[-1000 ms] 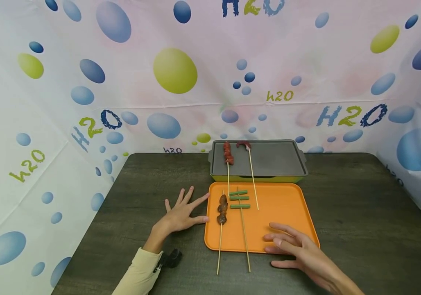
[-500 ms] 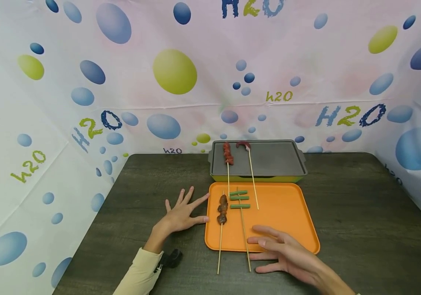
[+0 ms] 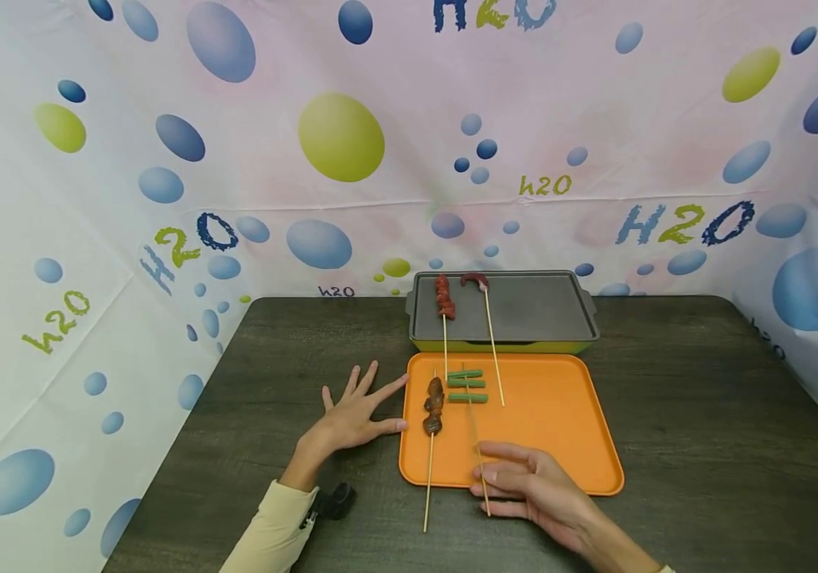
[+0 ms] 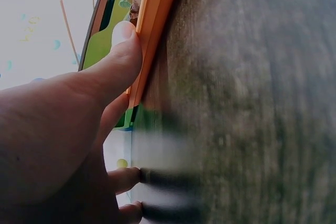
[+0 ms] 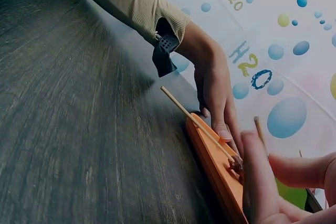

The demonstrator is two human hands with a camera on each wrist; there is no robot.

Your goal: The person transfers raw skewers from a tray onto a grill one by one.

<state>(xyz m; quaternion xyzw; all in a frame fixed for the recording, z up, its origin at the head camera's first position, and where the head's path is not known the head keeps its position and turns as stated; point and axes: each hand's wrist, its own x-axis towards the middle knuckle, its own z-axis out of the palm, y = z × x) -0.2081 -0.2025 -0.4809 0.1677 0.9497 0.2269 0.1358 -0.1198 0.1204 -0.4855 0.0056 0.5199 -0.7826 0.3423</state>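
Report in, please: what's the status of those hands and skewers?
Left hand touching orange tray at edge. Right hand pinching green skewer by its stick. Possibly in the way: red skewer, stick end close by.

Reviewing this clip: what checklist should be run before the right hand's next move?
1. Right hand grips the green skewer: ok, its stick appears pinched.
2. Left hand touches the orange tray: ok, at its left edge.
3. Green skewer clear of the red meat skewer: cannot tell, the red one's stick ends right by the green pieces.
4. Green skewer apart from the brown skewer: ok.
5. Griddle has bare space: ok, on the right.
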